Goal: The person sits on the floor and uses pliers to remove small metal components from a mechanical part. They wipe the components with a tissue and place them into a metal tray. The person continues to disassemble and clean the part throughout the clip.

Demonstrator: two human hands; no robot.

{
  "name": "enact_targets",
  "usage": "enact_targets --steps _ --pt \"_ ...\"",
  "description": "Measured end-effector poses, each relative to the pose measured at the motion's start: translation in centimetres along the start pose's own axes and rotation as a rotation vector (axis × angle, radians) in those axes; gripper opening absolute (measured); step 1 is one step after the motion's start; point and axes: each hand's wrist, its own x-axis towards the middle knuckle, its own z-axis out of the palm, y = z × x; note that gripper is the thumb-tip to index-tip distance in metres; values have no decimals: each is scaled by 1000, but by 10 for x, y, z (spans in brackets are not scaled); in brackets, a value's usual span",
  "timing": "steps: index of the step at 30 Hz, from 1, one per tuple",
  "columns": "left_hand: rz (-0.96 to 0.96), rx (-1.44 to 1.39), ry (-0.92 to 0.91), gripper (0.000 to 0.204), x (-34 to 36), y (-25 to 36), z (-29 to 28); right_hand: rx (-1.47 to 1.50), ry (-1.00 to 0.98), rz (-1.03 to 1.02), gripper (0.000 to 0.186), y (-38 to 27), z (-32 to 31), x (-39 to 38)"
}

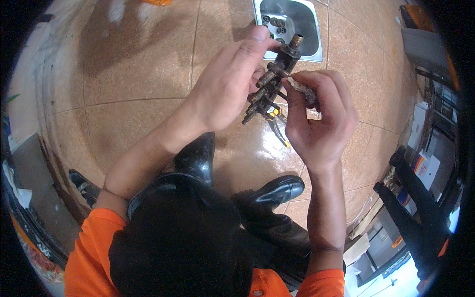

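Note:
My left hand (230, 81) is closed around a dark, greasy metal manifold or valve body (284, 60) with several threaded brass-coloured outlets, held tilted above the floor. Its fingers are partly hidden behind the part. In my right hand (324, 111), a small crumpled rag or wad (303, 88), greyish white and dirty, is pinched against the part's right side. Below the part, a tool with black and yellow handles (278, 126), which looks like pliers, lies on the floor, its head hidden.
A shiny steel basin (317, 42) stands just beyond my hands, with several small dark round parts (279, 24) inside. Brown tiles (143, 79) cover the floor. My black boots (277, 190) are close below. At the right, another person's dark-clad legs (408, 213) show near shelves and boxes.

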Motion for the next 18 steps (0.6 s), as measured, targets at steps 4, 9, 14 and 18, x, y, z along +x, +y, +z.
enact_targets --steps 4,9,14,18 --pt "37 81 -54 71 -6 -1 -1 -95 63 -30 15 -4 8 -6" --pt "84 206 40 75 -10 3 4 -117 36 57 14 -4 15 -4" --pt "214 169 -6 86 -19 -3 9 479 5 489 31 -11 18 -14" --pt "225 161 16 88 -18 -7 11 551 -41 628 37 -22 13 -3"
